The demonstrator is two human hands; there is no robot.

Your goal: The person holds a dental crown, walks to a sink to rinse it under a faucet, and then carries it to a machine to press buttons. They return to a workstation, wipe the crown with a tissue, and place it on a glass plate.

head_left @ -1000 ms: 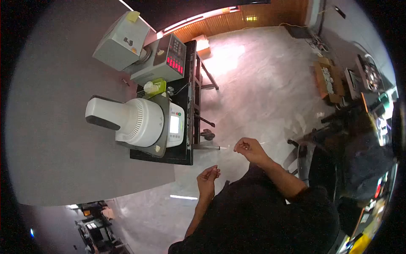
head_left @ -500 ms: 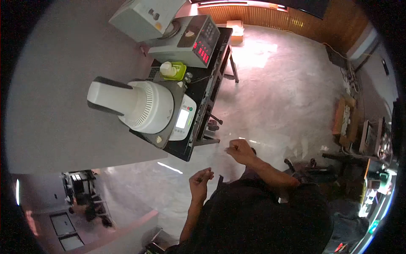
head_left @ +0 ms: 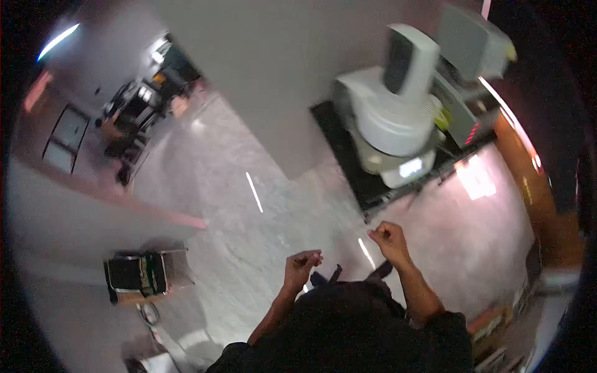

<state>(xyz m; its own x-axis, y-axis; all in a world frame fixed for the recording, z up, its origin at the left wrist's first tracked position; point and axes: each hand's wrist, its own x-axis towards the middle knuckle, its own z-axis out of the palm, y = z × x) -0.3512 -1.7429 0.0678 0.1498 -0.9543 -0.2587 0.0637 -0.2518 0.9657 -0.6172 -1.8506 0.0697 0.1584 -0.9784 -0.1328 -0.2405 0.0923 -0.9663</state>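
My left hand (head_left: 301, 268) is raised in front of my body with its fingers curled together; whatever it may hold is hidden. To its right my right hand (head_left: 390, 241) is closed too, the thumb against the curled fingers, and its contents cannot be made out. Neither hand touches anything around it. Nearest to the right hand is the corner of a black table (head_left: 368, 198). On that table stands a white, domed bench-top instrument (head_left: 395, 121) with a lit display (head_left: 411, 167).
A grey box-shaped device with red digits (head_left: 471, 133) stands behind the instrument, beside a yellow-green container (head_left: 443, 117). A grey wall corner (head_left: 289, 168) juts out ahead. At left are a low partition (head_left: 155, 208) and a cart-like stand (head_left: 138, 275). Dark equipment (head_left: 134, 109) stands farther off.
My view has swung left, so the table and instrument now lie at upper right, and the partition and stand show at left. Both hands remain closed and raised, a little farther apart.
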